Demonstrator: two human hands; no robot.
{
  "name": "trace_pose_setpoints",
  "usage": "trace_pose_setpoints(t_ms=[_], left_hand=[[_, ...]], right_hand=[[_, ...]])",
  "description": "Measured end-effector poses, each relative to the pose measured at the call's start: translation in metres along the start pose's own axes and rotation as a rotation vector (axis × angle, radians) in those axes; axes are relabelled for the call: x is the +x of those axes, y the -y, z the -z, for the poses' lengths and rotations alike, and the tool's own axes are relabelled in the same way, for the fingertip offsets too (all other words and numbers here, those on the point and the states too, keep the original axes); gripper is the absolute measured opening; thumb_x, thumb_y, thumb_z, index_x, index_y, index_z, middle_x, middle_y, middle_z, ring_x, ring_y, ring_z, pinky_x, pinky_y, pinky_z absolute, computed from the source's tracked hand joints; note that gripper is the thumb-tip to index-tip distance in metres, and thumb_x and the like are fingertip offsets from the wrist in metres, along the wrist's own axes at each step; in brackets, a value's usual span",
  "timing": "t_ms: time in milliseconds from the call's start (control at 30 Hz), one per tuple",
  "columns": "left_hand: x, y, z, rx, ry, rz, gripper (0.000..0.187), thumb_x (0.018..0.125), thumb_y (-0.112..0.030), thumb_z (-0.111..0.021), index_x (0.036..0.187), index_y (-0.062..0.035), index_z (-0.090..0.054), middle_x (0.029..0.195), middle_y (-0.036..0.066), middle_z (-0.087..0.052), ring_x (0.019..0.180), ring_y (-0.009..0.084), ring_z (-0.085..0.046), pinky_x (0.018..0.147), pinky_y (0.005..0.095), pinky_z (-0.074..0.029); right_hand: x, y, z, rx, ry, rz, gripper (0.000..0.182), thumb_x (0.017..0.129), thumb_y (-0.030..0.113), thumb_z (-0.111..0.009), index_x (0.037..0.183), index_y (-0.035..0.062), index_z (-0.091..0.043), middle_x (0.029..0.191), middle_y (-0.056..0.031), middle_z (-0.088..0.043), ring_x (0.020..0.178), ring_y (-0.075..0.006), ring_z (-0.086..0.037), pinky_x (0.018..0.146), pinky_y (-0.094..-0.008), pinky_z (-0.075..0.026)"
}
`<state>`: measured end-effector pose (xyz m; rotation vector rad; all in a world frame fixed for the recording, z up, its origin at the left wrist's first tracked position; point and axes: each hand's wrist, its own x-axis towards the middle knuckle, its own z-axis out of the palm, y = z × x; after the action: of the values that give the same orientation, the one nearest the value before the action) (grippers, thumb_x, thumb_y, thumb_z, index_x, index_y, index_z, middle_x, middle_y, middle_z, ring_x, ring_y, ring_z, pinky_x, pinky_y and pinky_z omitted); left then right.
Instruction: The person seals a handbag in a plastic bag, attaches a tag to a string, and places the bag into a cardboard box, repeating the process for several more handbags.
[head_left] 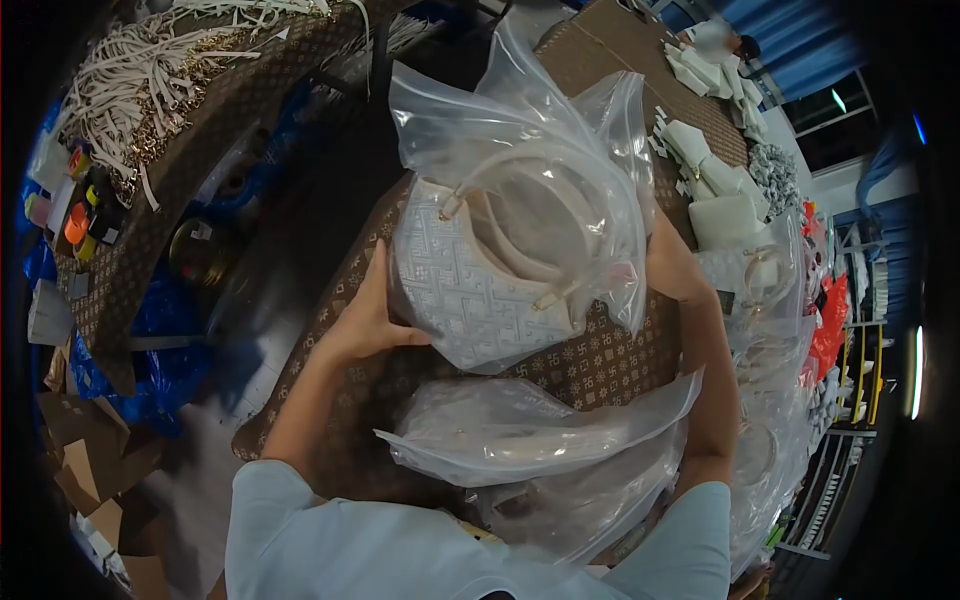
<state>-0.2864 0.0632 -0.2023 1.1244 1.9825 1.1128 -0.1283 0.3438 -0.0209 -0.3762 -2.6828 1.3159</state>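
Observation:
A pale, embossed handbag with two round handles sits inside a clear plastic bag, whose open top flares up at the far side. My left hand grips the handbag's left side through the plastic, thumb on the near face and fingers along the edge. On the other side, my right hand holds the bagged handbag, its fingers mostly hidden behind the film. Closer to my body lie more plastic-wrapped bags on the brown patterned table.
Pale straps with gold clasps are heaped on another patterned table at the left. Wrapped handbags line the right side, with white pieces beyond. Cardboard boxes stand at the lower left. Another person is at the far end.

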Motion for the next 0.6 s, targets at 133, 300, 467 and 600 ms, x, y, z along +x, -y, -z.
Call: trace_pose_setpoints(t_ms=[133,300,467,600], left_hand=[[0.001,-0.005,-0.036,-0.044,-0.16,0.149,0.125,0.054,-0.021,-0.085,0.14,0.0049,0.002,0.146,0.026,-0.012,0.134,0.0372,-0.02,0.109,0.0378,-0.024],[-0.007,0.009,-0.048,0.068,-0.214,0.025,0.109,0.063,-0.015,-0.079,0.139,0.0046,-0.003,0.143,0.026,-0.017,0.13,0.0378,-0.027,0.105,0.0388,-0.031],[0.006,0.141,-0.132,-0.598,-0.092,-0.133,0.053,0.074,-0.015,-0.069,0.12,0.0016,-0.047,0.116,0.019,-0.052,0.106,0.0306,-0.053,0.089,0.0383,-0.044],[-0.013,0.062,-0.091,-0.973,-0.032,-0.123,0.042,0.073,-0.014,-0.07,0.11,-0.0003,-0.055,0.106,0.014,-0.057,0.099,0.0254,-0.056,0.087,0.0381,-0.045]], right_hand=[[0.001,-0.001,0.021,0.071,0.183,-0.081,0.086,0.064,0.014,-0.081,0.135,0.0025,-0.033,0.128,-0.009,-0.047,0.116,-0.0171,-0.045,0.098,-0.0323,-0.037],[0.002,0.014,0.049,0.418,0.236,-0.355,0.071,0.073,0.014,-0.074,0.132,0.0,-0.037,0.13,-0.0085,-0.046,0.118,-0.0155,-0.043,0.1,-0.0318,-0.035],[0.013,-0.002,0.021,0.241,-0.014,-0.002,0.053,0.08,0.012,-0.065,0.128,0.0012,-0.044,0.123,-0.0086,-0.051,0.109,-0.0135,-0.051,0.095,-0.0301,-0.039],[0.027,-0.017,0.023,-0.055,-0.203,-0.068,0.047,0.082,0.016,-0.063,0.126,0.0045,-0.047,0.113,-0.0075,-0.057,0.099,-0.0146,-0.055,0.088,-0.0303,-0.042]])
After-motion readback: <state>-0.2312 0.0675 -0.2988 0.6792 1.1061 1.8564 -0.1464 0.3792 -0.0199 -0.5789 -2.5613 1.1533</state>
